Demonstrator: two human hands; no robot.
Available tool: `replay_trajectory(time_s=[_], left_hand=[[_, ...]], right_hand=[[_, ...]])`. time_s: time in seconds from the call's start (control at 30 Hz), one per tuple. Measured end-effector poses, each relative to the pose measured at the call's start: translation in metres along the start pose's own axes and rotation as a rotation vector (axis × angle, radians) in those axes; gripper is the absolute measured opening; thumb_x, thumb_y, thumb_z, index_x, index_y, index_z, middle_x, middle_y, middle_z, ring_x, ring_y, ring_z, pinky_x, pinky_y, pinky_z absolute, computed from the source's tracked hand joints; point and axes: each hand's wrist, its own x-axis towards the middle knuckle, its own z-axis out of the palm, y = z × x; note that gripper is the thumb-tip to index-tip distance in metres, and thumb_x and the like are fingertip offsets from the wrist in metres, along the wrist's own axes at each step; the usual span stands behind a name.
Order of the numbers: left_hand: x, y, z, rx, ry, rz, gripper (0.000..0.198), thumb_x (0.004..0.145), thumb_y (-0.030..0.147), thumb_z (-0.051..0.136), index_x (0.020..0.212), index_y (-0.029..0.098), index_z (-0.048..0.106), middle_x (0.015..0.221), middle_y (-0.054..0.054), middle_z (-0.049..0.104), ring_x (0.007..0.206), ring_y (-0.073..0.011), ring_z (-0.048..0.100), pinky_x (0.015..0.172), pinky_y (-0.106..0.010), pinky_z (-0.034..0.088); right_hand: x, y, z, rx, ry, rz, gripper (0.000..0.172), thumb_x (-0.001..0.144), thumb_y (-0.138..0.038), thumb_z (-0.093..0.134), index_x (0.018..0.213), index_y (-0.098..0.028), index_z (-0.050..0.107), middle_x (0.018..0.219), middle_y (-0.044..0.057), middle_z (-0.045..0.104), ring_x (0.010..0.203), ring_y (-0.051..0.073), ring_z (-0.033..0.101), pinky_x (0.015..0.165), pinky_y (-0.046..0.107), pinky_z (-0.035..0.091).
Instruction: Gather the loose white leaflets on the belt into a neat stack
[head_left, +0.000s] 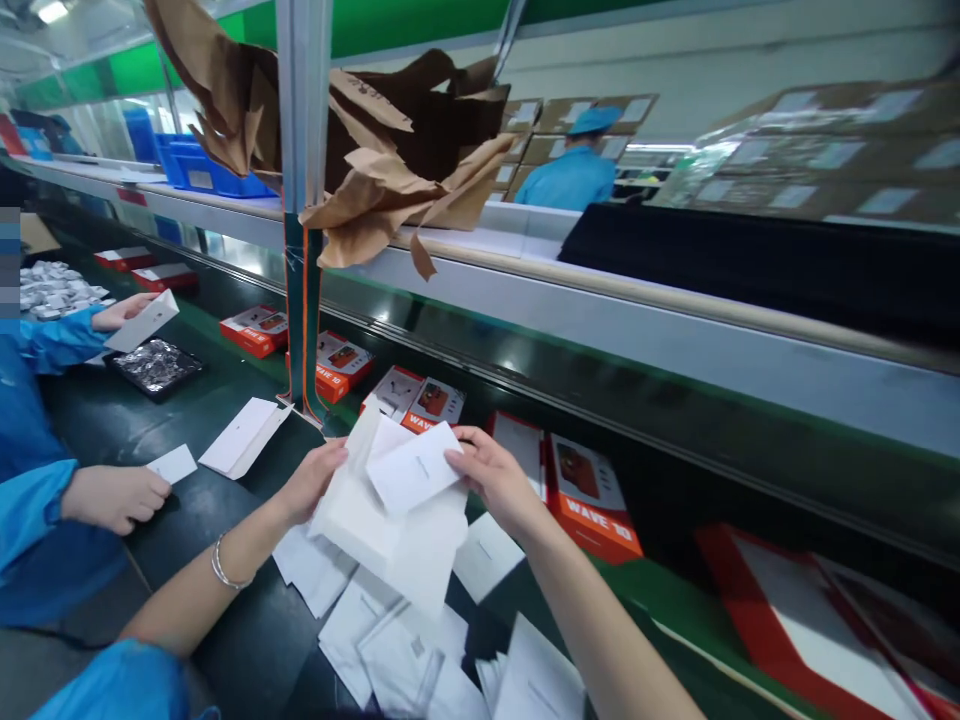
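Observation:
My left hand (313,480) is closed on the left edge of a white cardboard sleeve (360,525) whose flaps stand open. Between the thumb and fingers of my right hand (491,475) is a white booklet (415,468) with a small line of print, held tilted at the sleeve's opening. Another pale sheet shows behind the booklet, partly hidden. Below my hands lie several loose white booklets (487,557) and white packets (409,655) on the dark table. A bracelet (227,563) circles my left wrist.
Orange-and-white WAVE 10 boxes (592,495) line the green conveyor belt (667,640) beyond my hands. At left, a co-worker's hands (116,497) handle white cards near a black tray (156,366). A metal post (304,200) rises ahead; torn brown paper (405,150) overhangs the shelf.

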Motion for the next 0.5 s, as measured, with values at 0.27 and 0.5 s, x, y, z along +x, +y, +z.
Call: replay_trajectory(time_s=[0.27, 0.5], left_hand=[[0.005, -0.031, 0.013, -0.191, 0.122, -0.101, 0.059, 0.070, 0.053, 0.065, 0.105, 0.006, 0.058, 0.092, -0.014, 0.063, 0.079, -0.0212, 0.060, 0.073, -0.029, 0.048], [0.000, -0.034, 0.010, -0.156, 0.161, -0.030, 0.061, 0.074, 0.053, 0.062, 0.112, 0.005, 0.055, 0.095, -0.014, 0.063, 0.081, -0.0220, 0.060, 0.074, -0.031, 0.048]], right_hand=[[-0.002, 0.004, 0.015, -1.168, 0.078, -0.149, 0.036, 0.085, -0.033, 0.051, 0.117, -0.018, 0.056, 0.109, 0.008, 0.059, 0.097, 0.023, 0.057, 0.086, 0.036, 0.042], [-0.008, -0.003, 0.033, -1.275, 0.004, -0.022, 0.035, 0.090, -0.027, 0.045, 0.123, -0.016, 0.050, 0.103, 0.008, 0.061, 0.098, 0.023, 0.058, 0.083, 0.029, 0.041]])
